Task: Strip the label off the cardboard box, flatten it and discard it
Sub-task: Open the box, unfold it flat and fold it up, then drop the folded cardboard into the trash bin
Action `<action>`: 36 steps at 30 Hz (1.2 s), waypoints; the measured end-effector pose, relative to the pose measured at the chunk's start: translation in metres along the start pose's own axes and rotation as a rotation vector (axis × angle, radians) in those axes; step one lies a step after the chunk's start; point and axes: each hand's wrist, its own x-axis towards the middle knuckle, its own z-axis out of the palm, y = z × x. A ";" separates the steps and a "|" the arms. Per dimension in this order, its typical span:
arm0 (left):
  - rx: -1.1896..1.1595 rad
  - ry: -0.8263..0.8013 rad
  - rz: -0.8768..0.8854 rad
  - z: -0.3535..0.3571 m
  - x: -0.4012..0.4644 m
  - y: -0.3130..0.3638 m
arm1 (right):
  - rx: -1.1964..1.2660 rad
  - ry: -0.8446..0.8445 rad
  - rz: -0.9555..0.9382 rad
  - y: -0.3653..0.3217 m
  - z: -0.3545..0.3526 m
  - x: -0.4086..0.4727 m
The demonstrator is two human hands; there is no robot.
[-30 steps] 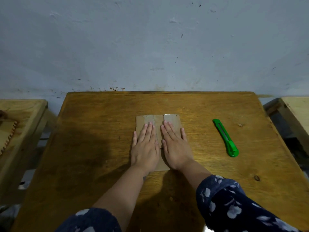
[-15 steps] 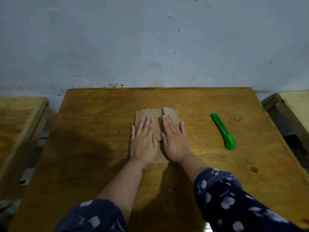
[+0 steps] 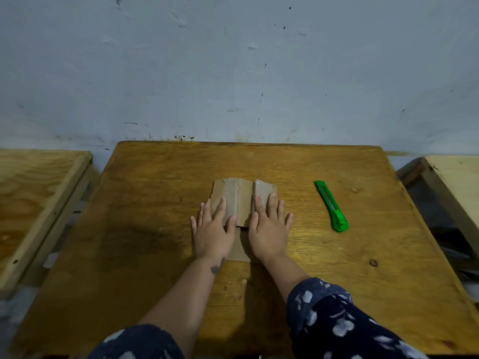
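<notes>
While both palms lie flat, one flattened cardboard box (image 3: 239, 200) sits at the middle of a single wooden table (image 3: 155, 193), its far flaps bent up a little along the creases. Two hands press on it: the left hand (image 3: 211, 233) covers the box's left side with fingers extended and slightly fanned, the outer ones reaching past the cardboard onto the wood, and the right hand (image 3: 269, 233) covers the right side the same way, fingers straight and a little apart, gripping nothing. Bare brown card shows between the hands. One green utility knife (image 3: 331, 207) lies on the table to the right, well apart from the box, set at a slant. Both forearms come out of dark floral sleeves (image 3: 337, 322). The tabletop is worn and stained, and its far edge touches a scuffed pale blue wall (image 3: 233, 73). Two paler wooden surfaces flank it, one on the left (image 3: 33, 193) and one on the right (image 3: 456, 177).
</notes>
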 end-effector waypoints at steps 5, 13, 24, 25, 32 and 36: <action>-0.227 0.057 -0.054 -0.006 -0.046 0.017 | 0.216 0.052 -0.055 0.015 -0.010 -0.029; -0.363 0.099 0.100 -0.005 -0.149 0.025 | 0.678 0.181 0.251 0.045 -0.063 -0.136; -0.373 -0.157 0.351 0.076 -0.306 0.122 | 0.566 0.351 0.484 0.189 -0.095 -0.308; -0.377 -0.200 0.369 0.089 -0.319 0.129 | 0.548 0.353 0.516 0.206 -0.094 -0.321; -0.300 -0.448 0.368 0.200 -0.403 0.155 | 0.566 0.251 0.770 0.325 -0.065 -0.411; -0.259 -0.639 0.275 0.271 -0.426 0.148 | 0.633 0.180 0.892 0.388 -0.023 -0.436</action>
